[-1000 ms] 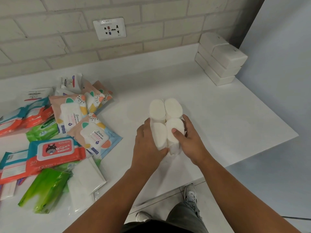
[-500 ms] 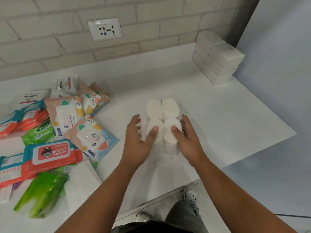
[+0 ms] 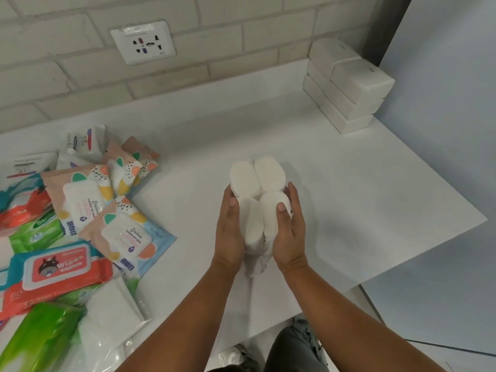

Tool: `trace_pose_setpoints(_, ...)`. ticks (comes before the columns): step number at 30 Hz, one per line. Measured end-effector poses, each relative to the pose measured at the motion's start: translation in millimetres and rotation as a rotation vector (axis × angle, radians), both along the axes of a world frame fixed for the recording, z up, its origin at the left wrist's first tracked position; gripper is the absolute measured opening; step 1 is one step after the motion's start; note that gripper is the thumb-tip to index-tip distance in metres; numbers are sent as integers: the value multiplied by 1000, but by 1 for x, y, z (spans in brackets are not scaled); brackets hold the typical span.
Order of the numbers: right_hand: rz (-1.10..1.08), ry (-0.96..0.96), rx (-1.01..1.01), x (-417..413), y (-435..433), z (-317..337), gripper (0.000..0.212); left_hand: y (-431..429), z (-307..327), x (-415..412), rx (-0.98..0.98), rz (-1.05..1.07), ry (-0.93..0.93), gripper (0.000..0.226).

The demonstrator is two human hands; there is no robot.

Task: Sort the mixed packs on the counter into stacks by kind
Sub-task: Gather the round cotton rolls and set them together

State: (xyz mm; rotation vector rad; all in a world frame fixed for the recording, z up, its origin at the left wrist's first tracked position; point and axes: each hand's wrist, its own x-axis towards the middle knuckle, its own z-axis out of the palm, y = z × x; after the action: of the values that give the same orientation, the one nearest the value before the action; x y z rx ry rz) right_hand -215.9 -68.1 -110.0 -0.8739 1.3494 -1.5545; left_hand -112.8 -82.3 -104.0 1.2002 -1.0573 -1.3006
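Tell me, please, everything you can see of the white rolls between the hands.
The rolls are four plain white cylinders with flat oval tops. They look soft, like cotton or tissue. They are packed two by two, touching, and stand about upright on the white counter near its middle. Crumpled wrap seems to bunch at their near end. The left hand and right hand hold them from either side, thumbs on the near pair.

On counter [image 3: 362, 189], left hand [image 3: 230, 233] and right hand [image 3: 289, 232] clasp white round packs [image 3: 256, 178]; mixed wipe packs [image 3: 80, 208] heaped left.
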Motion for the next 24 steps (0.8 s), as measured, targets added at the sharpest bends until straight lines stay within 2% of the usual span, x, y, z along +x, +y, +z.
trace_pose_setpoints(4, 77, 17, -36, -22, -20, 0, 66, -17, 0, -19, -34, 37, -32, 66)
trace_pose_setpoints(8, 109, 16, -21, -48, -43, 2, 67, -37, -2, -45, -35, 70, -40, 59)
trace_pose_setpoints(14, 176, -22, -32, -96, -81, 6, 59, -71, -4, -89, -57, 84, 22, 47)
trace_pose_setpoints(24, 226, -63, -15, -159, -161, 4, 42, -148, -11, -150, -106, 68, 88, 48)
